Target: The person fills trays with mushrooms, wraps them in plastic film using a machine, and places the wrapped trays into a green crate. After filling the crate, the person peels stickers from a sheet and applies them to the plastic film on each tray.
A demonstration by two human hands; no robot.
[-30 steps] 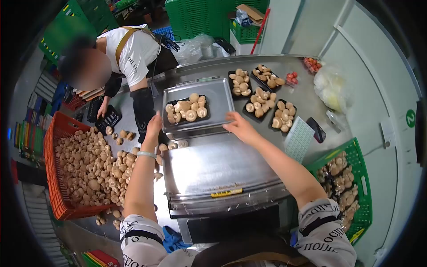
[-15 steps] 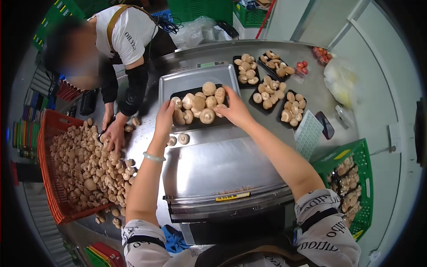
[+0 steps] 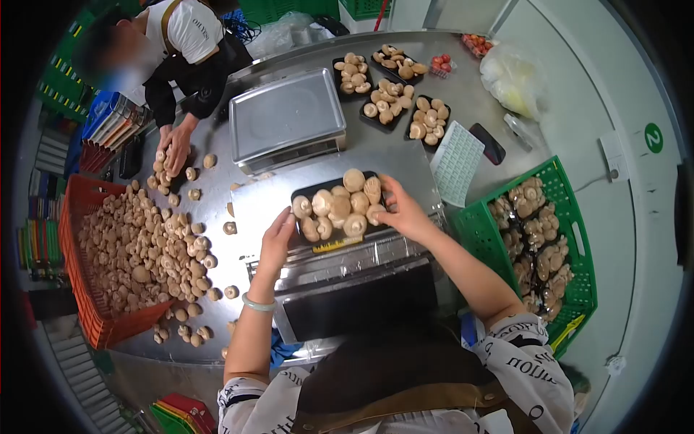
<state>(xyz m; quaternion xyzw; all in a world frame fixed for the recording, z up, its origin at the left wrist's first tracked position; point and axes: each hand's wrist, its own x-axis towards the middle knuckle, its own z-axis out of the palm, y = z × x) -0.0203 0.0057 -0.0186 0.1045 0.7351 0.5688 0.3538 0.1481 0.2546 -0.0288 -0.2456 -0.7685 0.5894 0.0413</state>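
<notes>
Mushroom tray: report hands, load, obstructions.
Left hand, right hand holding black tray by its ends. Mushrooms piled inside. Metal surface below; no obstruction visible.

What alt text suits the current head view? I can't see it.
The left hand and right hand hold a black tray of mushrooms in front of a scale. At left, a co-worker's hands are among loose mushrooms near an orange crate; four more filled trays sit right of the scale.

Black tray (image 3: 309, 192), tan-and-cream mushrooms (image 3: 338, 208), orange crate (image 3: 134, 323), green crate (image 3: 477, 229), black-lettered white sleeve (image 3: 531, 376)
</notes>
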